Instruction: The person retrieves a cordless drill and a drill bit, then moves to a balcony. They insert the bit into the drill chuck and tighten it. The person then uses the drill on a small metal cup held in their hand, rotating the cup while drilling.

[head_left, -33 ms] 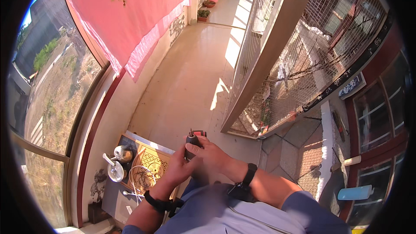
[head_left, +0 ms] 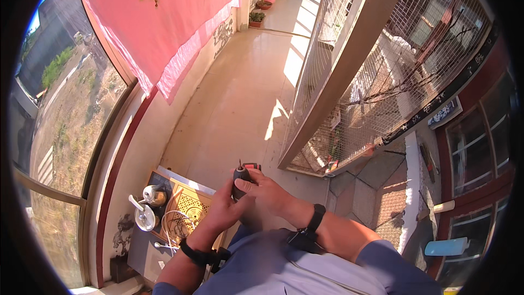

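Both hands clasp a small power screwdriver at chest height, above a low counter.

The left hand (head_left: 222,208) cups the dark screwdriver (head_left: 240,180) from below while the right hand (head_left: 265,188) closes over its body from the right, which keeps the bit pointing up and away. Near left, the counter (head_left: 143,240) carries a patterned wooden tray (head_left: 188,207), a small kettle (head_left: 153,195) and a white ladle (head_left: 143,213). A pink cloth (head_left: 169,22) hangs far left.
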Tool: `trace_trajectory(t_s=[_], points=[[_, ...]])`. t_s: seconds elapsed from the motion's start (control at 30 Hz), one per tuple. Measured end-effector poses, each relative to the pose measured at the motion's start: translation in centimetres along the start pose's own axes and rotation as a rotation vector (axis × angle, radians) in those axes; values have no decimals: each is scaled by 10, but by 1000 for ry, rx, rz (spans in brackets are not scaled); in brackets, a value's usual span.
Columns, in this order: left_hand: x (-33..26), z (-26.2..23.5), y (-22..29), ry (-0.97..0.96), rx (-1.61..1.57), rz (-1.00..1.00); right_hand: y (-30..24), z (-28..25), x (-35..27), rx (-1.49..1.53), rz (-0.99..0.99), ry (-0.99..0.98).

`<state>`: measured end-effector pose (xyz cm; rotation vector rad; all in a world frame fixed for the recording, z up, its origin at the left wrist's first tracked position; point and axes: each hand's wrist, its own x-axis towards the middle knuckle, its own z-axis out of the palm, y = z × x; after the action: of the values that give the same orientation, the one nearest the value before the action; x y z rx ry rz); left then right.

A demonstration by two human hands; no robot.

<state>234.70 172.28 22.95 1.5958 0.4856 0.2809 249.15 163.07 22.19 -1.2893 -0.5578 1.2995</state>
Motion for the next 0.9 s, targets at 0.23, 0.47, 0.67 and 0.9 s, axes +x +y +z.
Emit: trace_trajectory(t_s=[0.23, 0.47, 0.67, 0.9], points=[[102, -25, 40, -48, -409, -67, -88, -44, 84, 169, -41, -227], [171, -55, 36, -108, -611, -158, -125, -74, 184, 9, 11, -654], [222, -102, 15, -177, -781, -209, -137, -72, 267, 137, -91, -907], [351, -188, -11, -296, -684, -185, -178, -96, 397, 143, -74, -911]])
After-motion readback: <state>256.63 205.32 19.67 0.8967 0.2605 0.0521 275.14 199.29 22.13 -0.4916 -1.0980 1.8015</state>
